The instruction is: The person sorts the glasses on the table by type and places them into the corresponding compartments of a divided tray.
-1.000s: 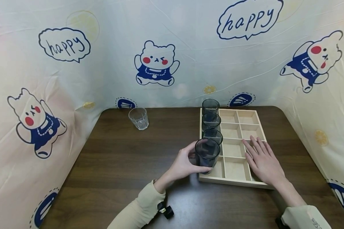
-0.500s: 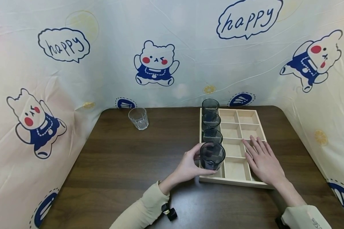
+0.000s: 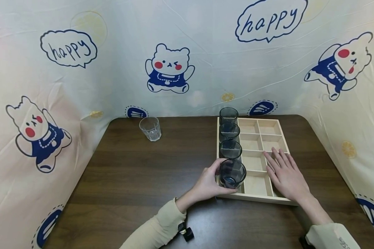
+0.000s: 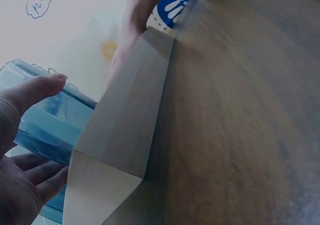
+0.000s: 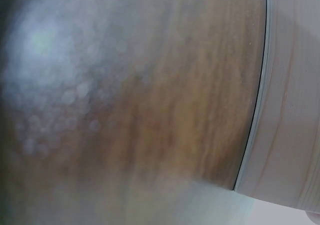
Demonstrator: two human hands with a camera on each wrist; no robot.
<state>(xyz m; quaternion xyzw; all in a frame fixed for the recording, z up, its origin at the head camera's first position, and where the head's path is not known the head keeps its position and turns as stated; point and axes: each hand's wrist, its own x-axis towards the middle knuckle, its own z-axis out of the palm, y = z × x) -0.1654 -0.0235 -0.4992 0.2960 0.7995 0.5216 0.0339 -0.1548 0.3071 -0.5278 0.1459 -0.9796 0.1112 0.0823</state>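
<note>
My left hand (image 3: 210, 181) grips a dark tinted glass (image 3: 232, 173) between thumb and fingers at the near left compartment of a wooden divided tray (image 3: 255, 197). In the left wrist view this glass (image 4: 55, 117) looks blue, partly behind the tray's wall, with the thumb on its side. Three more dark glasses (image 3: 230, 149) stand in the left column behind it. My right hand (image 3: 285, 173) lies flat with straight fingers across the tray's right edge. In the right wrist view only the tray's side (image 5: 285, 110) and a sliver of skin show.
A clear glass (image 3: 151, 129) stands alone at the back left of the brown table (image 3: 137, 173). The tray's middle and right columns show bare compartments. A patterned cloth (image 3: 118, 69) hangs around the table's back and sides.
My left hand has carried the dark glass right, then slightly nearer and down, into the tray's near left compartment. My right hand has stayed still on the tray.
</note>
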